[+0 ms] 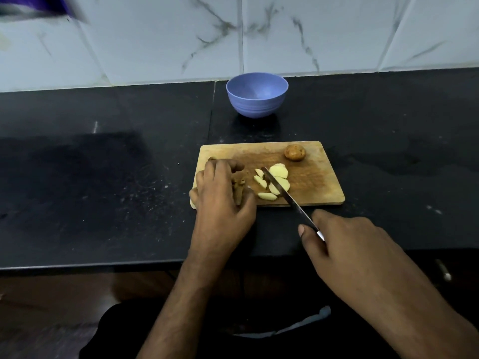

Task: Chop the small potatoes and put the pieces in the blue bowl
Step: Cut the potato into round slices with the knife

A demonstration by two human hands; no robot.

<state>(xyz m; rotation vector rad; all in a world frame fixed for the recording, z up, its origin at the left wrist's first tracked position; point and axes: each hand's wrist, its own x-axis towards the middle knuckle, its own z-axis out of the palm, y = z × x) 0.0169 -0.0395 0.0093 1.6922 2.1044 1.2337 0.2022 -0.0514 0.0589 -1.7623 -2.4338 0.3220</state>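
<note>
Right hand (344,244) is closest, wrapped round the knife (285,194) handle, blade lying across the potato slices (272,181) mid cutting board (311,182). Left hand (220,193) curls over some brownish bit at the board's left edge, can't tell what. Slices look pale, wet, probably slippery but firm, so I'd scoop them. One whole potato (294,152) sits at the far right corner. Blue bowl (257,94) waits beyond the board on the countertop (103,177).

head view, looking down, close over counter (103,177)
</note>
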